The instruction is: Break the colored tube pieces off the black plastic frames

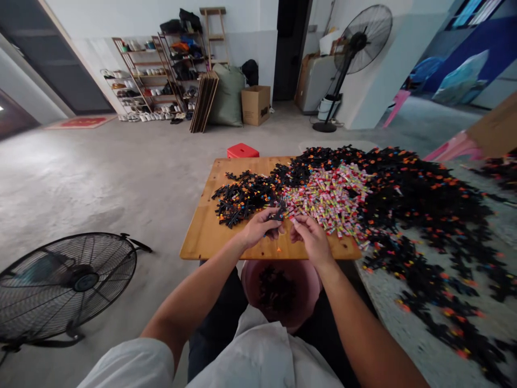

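My left hand (262, 226) is closed on a small black plastic toy gun (278, 215) above the front of the wooden table. Close beside it, my right hand (307, 233) pinches a small piece with a red end (292, 219); its kind is too small to tell. Just beyond the hands lies a heap of small pink, white and yellow wrapped tubes (329, 196). To its left is a pile of black toy guns (246, 194) with orange and blue bits. A tiny orange piece (278, 249) shows below my hands.
The wooden table (197, 237) stands before me, with a pink basin (250, 280) holding black pieces below its front edge. A larger black pile (424, 188) spreads across the right. A floor fan (84, 280) sits at left, a red stool (242, 151) behind the table.
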The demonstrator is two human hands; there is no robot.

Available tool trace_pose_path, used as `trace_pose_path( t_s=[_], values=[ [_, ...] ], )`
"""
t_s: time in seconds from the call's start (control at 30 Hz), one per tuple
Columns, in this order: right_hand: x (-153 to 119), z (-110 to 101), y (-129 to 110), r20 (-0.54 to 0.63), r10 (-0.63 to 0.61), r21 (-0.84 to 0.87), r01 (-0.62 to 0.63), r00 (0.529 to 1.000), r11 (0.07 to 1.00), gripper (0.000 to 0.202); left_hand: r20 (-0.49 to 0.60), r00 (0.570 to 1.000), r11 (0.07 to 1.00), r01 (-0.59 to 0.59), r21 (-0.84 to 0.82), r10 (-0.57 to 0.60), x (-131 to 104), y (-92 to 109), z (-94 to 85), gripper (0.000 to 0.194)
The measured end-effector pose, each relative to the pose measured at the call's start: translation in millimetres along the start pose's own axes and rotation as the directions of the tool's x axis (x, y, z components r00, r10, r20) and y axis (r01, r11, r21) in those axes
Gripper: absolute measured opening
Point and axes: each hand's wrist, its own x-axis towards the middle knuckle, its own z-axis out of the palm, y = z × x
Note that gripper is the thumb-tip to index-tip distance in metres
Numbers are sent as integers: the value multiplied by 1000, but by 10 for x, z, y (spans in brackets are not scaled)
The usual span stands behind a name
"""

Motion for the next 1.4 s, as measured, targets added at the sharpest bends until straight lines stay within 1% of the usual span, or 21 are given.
trace_pose_path(
  t_s=[0.07, 0.2, 0.27, 0.33, 0.43, 0.53, 0.63, 0.73, 0.9, 1.1, 1.2, 1.3, 1.4],
  values=[
    [16, -25, -68, -30, 2, 5, -2, 1000, 1000, 39, 70, 997, 999, 9, 37, -12, -32, 36, -10, 47],
    [46, -64, -157, -11, -11, -62, 10, 1000, 998, 39, 165, 985, 993, 24, 116, -43, -68, 106, -3, 44],
    [45, -80, -187, -2, -26, -108, 26, 1000, 994, 38, 198, 980, 982, -3, 189, -35, -86, 134, 17, 44],
    [35, -100, -223, 11, -49, -154, 50, 999, 987, 35, 218, 976, 962, -63, 267, 4, -109, 148, 37, 44],
    [21, -133, -284, 44, -66, -212, 74, 997, 974, 32, 204, 976, 918, -145, 369, 72, -140, 126, 55, 49],
    [14, -160, -326, 44, -62, -241, 71, 997, 968, 31, 170, 979, 882, -181, 436, 117, -156, 71, 61, 54],
    [13, -175, -338, 29, -79, -274, 84, 996, 958, 27, 145, 979, 877, -192, 441, 141, -167, 41, 78, 60],
    [9, -173, -344, 40, -85, -268, 92, 996, 959, 22, 127, 980, 885, -194, 423, 154, -184, 68, 110, 65],
    [-5, -142, -359, 68, -55, -214, 68, 996, 974, 22, 115, 982, 872, -185, 453, 149, -198, 131, 149, 59],
    [0, -148, -335, 75, -39, -185, 52, 996, 981, 21, 144, 975, 801, -222, 556, 170, -199, 129, 140, 47],
    [8, -135, -329, 89, -5, -138, 17, 996, 990, 22, 174, 976, 789, -206, 578, 127, -214, 150, 138, 44],
    [18, -99, -332, 120, 28, -95, -16, 992, 995, 20, 210, 977, 830, -134, 542, 20, -227, 157, 149, 45],
    [23, -60, -321, 141, 49, -131, -30, 989, 991, 19, 247, 968, 863, -84, 497, -48, -246, 145, 167, 47]
  ],
)
